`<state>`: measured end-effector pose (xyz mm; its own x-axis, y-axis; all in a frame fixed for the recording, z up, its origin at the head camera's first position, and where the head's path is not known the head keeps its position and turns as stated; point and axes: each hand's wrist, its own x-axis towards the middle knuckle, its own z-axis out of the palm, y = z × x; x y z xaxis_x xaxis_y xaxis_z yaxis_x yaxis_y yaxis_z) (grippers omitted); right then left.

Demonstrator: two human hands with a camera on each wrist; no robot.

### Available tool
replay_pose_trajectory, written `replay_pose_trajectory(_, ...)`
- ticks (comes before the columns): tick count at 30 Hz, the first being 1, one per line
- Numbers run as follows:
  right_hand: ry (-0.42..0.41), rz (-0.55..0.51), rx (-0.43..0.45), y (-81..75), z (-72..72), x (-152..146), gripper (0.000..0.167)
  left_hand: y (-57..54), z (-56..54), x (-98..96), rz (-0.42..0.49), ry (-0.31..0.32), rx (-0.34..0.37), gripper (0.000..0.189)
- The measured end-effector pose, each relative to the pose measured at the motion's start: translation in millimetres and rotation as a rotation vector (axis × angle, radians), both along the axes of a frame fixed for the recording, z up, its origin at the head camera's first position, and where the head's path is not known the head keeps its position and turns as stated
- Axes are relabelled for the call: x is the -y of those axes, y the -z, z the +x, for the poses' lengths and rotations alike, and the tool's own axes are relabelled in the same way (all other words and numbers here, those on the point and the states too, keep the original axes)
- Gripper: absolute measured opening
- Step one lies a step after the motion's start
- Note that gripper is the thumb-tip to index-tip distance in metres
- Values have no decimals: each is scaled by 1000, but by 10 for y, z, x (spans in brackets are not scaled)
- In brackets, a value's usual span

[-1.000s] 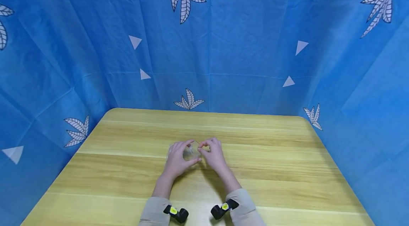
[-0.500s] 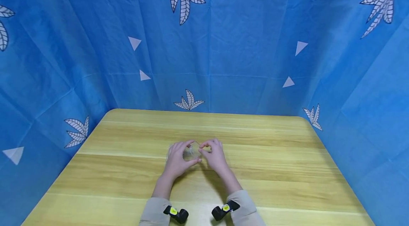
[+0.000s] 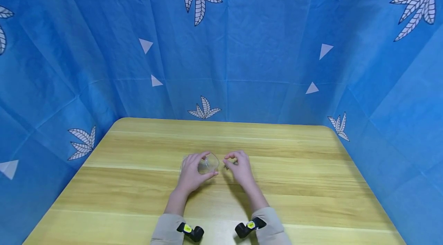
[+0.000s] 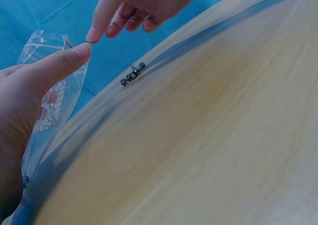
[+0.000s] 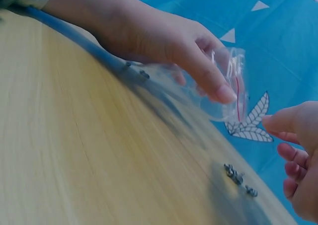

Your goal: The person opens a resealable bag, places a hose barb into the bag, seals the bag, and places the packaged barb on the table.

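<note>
My left hand (image 3: pixel 192 172) grips a clear zip-lock plastic bag (image 5: pixel 241 86) between thumb and fingers. The bag has a red line along its mouth, which gapes toward the right. A few small dark metal pieces (image 5: pixel 144 74) show at the bag's lower end in the right wrist view. My right hand (image 3: pixel 240 168) hovers just right of the mouth, fingers bent, thumb and index tips close together, nothing visible between them. Below it on the table, small dark metal pieces (image 4: pixel 132 75) that look like screws lie in a loose cluster.
The wooden table (image 3: pixel 294 168) has rounded far corners. Blue cloth (image 3: pixel 270 45) printed with white leaves and triangles hangs behind it and along both sides. Black wrist cameras (image 3: pixel 192 232) sit on both beige sleeves.
My right hand has left the edge of the bag's mouth and moved a little to the right, over the metal pieces. The left hand and the bag have stayed in place.
</note>
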<state>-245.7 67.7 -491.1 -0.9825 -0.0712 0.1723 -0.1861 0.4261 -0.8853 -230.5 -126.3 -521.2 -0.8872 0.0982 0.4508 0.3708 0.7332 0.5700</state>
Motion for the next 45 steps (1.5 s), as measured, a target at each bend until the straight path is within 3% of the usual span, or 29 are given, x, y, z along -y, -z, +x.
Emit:
replay_pose_trajectory(11,57,17,31,126,-15,-130,11,-25,8,-5,12,-8,20,74)
replay_pose_trajectory(21,45,72,22,243,-33,-181,11,-15,7,-6,1,-10,34,74)
replay_pose_trajectory(31,-6,133,33,285,-12,-170,13,-14,14,-1,2,-7,36,73)
replay_pose_trajectory(45,6,211,9,274,11,-144,9,-19,12,-3,2,-9,18,73)
